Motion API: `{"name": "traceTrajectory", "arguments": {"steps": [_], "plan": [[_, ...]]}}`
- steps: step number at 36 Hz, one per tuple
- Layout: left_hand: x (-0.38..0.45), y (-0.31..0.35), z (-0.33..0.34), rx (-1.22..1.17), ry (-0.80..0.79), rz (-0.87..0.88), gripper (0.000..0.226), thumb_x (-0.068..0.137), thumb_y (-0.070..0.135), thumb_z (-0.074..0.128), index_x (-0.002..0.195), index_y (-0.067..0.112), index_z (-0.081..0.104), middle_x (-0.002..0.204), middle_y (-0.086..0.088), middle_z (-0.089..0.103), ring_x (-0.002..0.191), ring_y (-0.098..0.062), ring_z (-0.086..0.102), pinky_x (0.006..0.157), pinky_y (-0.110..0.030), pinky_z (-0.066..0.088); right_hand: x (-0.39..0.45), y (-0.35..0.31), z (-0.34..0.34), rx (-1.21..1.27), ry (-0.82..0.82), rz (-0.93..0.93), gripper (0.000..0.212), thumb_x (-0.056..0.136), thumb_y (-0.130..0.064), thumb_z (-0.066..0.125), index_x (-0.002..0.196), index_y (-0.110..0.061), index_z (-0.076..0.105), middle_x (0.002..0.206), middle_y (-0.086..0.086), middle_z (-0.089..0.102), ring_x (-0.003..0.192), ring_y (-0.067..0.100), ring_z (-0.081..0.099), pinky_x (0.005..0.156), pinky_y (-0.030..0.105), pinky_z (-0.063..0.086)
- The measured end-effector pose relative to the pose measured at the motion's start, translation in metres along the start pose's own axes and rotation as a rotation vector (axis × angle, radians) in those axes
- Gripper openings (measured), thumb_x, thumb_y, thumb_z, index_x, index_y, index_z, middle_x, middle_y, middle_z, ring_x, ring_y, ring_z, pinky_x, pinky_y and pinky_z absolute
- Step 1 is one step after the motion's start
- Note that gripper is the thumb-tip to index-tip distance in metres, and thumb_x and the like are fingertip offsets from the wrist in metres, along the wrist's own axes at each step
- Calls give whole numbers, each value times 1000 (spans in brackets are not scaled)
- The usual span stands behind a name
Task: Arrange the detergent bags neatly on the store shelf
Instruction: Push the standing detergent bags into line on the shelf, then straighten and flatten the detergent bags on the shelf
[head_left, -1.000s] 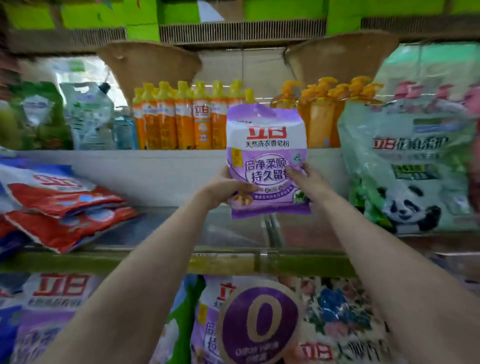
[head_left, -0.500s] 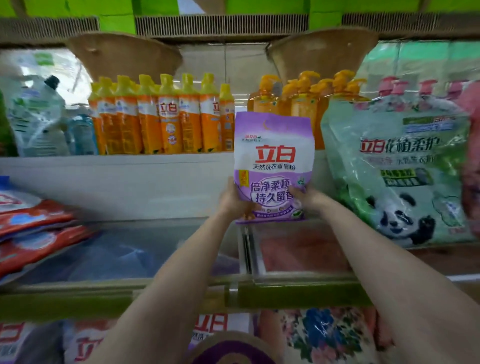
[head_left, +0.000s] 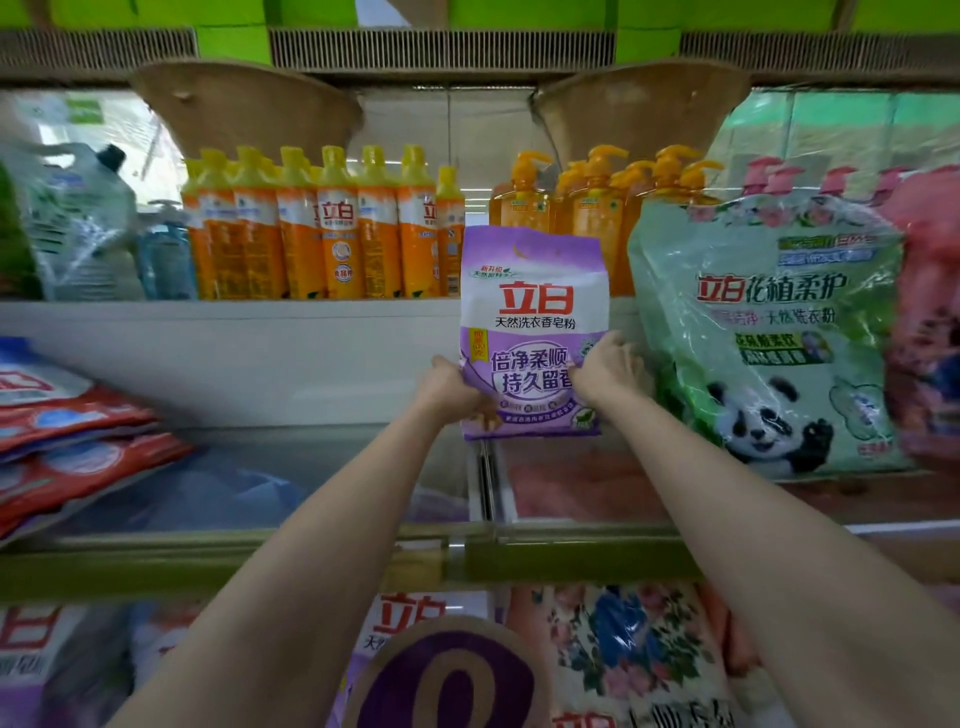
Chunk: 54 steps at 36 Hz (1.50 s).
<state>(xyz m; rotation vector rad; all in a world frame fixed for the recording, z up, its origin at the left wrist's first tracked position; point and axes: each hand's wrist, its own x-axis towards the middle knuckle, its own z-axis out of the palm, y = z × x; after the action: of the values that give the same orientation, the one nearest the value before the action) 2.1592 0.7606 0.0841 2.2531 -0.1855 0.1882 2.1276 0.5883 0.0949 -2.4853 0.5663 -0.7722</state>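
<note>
A purple and white detergent bag (head_left: 534, 312) stands upright near the back of the glass shelf (head_left: 291, 467), held at its lower part by both hands. My left hand (head_left: 448, 391) grips its lower left edge. My right hand (head_left: 605, 366) grips its lower right edge. Just to the right stands a large green bag with a panda (head_left: 769, 343), close to my right hand. Red detergent bags (head_left: 67, 441) lie stacked flat at the shelf's left end.
Orange bottles (head_left: 332, 228) and orange pump bottles (head_left: 597, 197) line the higher shelf behind. A pink bag (head_left: 930, 322) is at the far right. More detergent bags (head_left: 623, 654) sit on the shelf below. The shelf's green front rail (head_left: 208, 561) runs across.
Both hands carried the purple bag further back and to the right, close to the panda bag. The view moved in toward the shelf.
</note>
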Motion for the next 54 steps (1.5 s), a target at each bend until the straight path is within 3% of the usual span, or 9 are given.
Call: {"name": "traceTrajectory", "arguments": {"steps": [3,9,19,25,29,36,44,47,54], "plan": [[-7,-3,-17,99,18,17,62,86,21,66,133,-2,34,130,-19,49,120,-31,49,87,-34,42,-10,-9,-1,0,-85,-122,48,92,-24,57,129,-2,36,124,16,53,103,30,54,74,31,40],[-27,-35,-76,292,127,1,47,86,29,63,125,7,46,126,-14,53,115,-31,50,96,-38,44,-44,-45,13,-65,-231,-454,44,87,-29,61,117,-4,41,122,18,52,111,36,53,88,41,45],[-88,-101,-190,547,485,-129,51,82,46,63,119,12,55,125,-18,55,121,-34,46,100,-39,38,-107,-155,46,35,-449,-794,68,88,-32,62,141,-5,29,143,17,33,132,32,37,105,36,33],[-124,-135,-249,590,671,-237,46,83,39,58,116,6,58,122,-26,55,120,-39,45,101,-39,35,-145,-222,69,74,-432,-915,70,86,-38,62,141,-9,30,144,18,33,134,35,30,109,48,32],[-142,-158,-281,596,724,-334,51,80,42,59,119,9,56,125,-25,53,121,-40,45,102,-40,37,-171,-261,84,100,-390,-1017,67,87,-37,61,139,-5,33,142,21,35,133,36,32,111,42,28],[-156,-185,-326,621,699,-422,67,84,47,56,130,1,42,134,-23,44,125,-40,40,103,-43,36,-198,-313,107,141,-415,-1033,63,88,-41,58,137,-9,36,141,18,36,132,36,30,110,48,30],[-136,-203,-344,583,639,-365,45,90,35,53,104,-7,62,111,-24,64,107,-38,57,92,-40,41,-206,-343,128,184,-564,-1029,44,98,-26,42,139,-10,38,141,17,40,130,33,38,107,36,31],[-123,-208,-343,564,636,-380,43,90,35,51,106,-3,62,113,-21,65,109,-37,57,92,-37,42,-206,-349,136,182,-604,-1062,39,98,-25,40,135,-14,44,136,17,46,127,32,43,105,34,34],[-98,-207,-330,387,738,-341,61,88,30,58,130,-6,31,129,-23,52,122,-37,50,94,-38,41,-206,-353,143,135,-690,-1131,36,101,-25,37,134,-26,51,143,5,47,129,21,44,99,22,31]]}}
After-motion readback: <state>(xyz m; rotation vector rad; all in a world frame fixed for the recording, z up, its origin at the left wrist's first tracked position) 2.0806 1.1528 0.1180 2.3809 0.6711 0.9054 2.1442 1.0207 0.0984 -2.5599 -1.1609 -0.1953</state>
